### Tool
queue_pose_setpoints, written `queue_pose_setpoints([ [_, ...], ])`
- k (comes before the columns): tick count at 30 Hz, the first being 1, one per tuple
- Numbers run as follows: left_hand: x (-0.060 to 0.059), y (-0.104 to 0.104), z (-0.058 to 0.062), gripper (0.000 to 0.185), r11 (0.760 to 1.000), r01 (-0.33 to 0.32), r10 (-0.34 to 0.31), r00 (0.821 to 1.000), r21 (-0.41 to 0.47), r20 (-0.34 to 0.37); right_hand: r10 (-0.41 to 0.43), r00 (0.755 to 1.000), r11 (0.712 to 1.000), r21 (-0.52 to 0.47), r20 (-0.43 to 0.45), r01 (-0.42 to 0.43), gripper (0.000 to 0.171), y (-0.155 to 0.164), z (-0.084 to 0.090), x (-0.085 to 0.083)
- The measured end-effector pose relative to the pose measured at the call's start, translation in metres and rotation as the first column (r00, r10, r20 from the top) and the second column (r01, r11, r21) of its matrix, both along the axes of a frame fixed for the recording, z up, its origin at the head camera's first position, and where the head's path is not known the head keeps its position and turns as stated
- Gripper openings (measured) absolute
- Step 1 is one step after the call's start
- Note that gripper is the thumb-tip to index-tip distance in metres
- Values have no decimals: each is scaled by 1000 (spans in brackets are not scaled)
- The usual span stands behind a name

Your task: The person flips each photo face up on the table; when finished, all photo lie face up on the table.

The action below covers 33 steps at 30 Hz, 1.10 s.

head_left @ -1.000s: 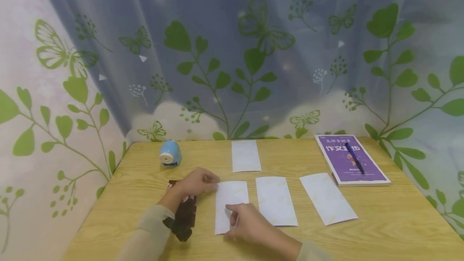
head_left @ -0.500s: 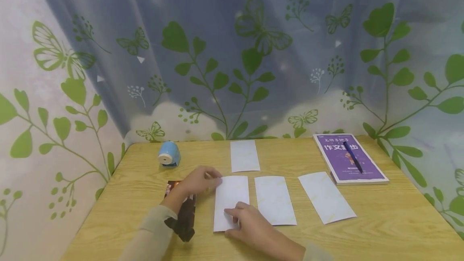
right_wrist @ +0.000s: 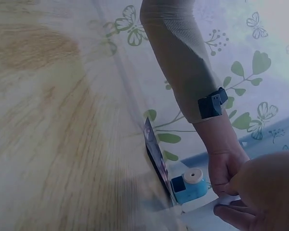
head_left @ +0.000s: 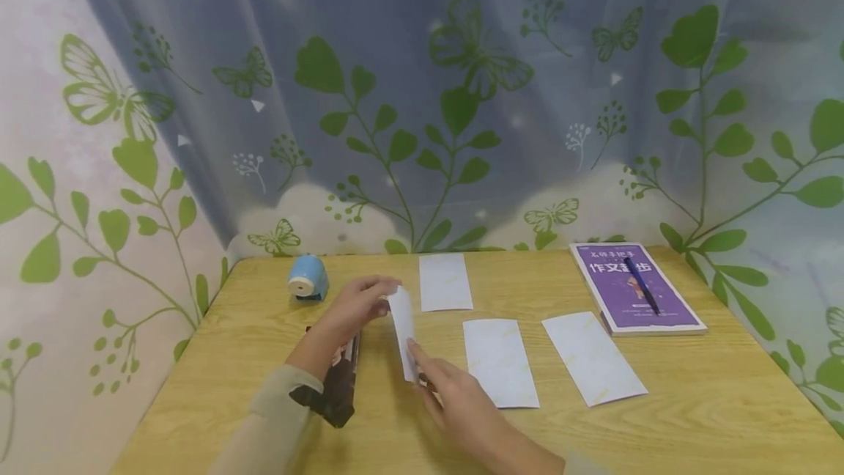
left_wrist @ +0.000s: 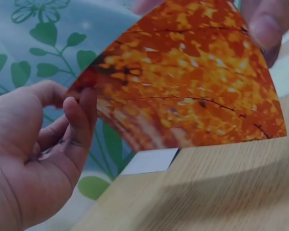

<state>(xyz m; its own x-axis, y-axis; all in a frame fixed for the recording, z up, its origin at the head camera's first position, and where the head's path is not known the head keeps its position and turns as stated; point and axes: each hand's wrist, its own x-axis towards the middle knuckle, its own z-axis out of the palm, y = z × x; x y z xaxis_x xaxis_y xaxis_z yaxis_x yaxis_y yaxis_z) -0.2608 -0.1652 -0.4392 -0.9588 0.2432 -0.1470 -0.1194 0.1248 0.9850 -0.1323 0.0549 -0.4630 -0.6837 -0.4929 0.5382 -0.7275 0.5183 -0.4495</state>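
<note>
A photo print (head_left: 401, 332) stands tilted above the table, its white back towards the head view. Its other face in the left wrist view is a photo print of orange autumn leaves (left_wrist: 183, 82), bent in a curve. My left hand (head_left: 356, 306) pinches its far edge between thumb and fingers. At the near corner my right hand (head_left: 464, 402) grips it, thumb and fingers on either side. Under my left wrist lies a dark photo print (head_left: 346, 376), partly hidden by the arm. Two white-backed prints (head_left: 501, 363) lie flat to the right of my right hand.
A third white-backed print (head_left: 445, 282) lies at the table's back. The blue pencil sharpener (head_left: 308, 277) stands back left, beyond my left hand. A purple book (head_left: 633, 299) with a blue pen (head_left: 642, 284) on it lies back right. Patterned curtains border the wooden table (head_left: 217, 387).
The print between my hands was flat on the table; it is now lifted and turned up on edge. My left hand has risen with it. The other prints have stayed put.
</note>
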Motion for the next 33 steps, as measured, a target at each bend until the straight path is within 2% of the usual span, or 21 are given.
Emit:
queue_pose_setpoints([
  [5,-1,7,5,59,1000,29,-30,998,-9,-51,30,996,998,-64,79,-25,74,0,0,-1],
  [9,-3,10,2,49,996,33,-42,993,-89,-107,21,991,997,-80,132,-10,70,4,0,-1],
  [13,-7,13,-6,38,989,19,-43,986,-148,-164,25,979,993,-117,204,-1,66,7,0,-2],
  [16,-10,17,-13,30,986,12,-42,984,-168,-175,23,944,987,-159,329,31,65,10,-2,-3],
  [20,-13,21,-23,23,975,-9,-32,983,-222,-183,21,866,967,-229,499,108,67,11,-8,-7],
  [23,-14,22,-31,19,963,-24,-23,985,-267,-171,16,812,950,-262,583,170,69,11,-15,-8],
  [25,-15,23,-36,19,955,-22,-28,986,-296,-167,-1,785,949,-247,619,196,70,10,-20,-9],
  [27,-15,24,-40,20,947,-12,-39,988,-320,-152,-19,765,956,-213,643,203,68,9,-24,-9],
  [29,-16,26,-45,20,946,8,-53,990,-325,-131,-39,757,965,-172,652,199,63,8,-27,-9],
  [33,-18,30,-53,22,951,58,-96,989,-305,-113,-76,759,974,-115,647,195,44,6,-31,-10],
])
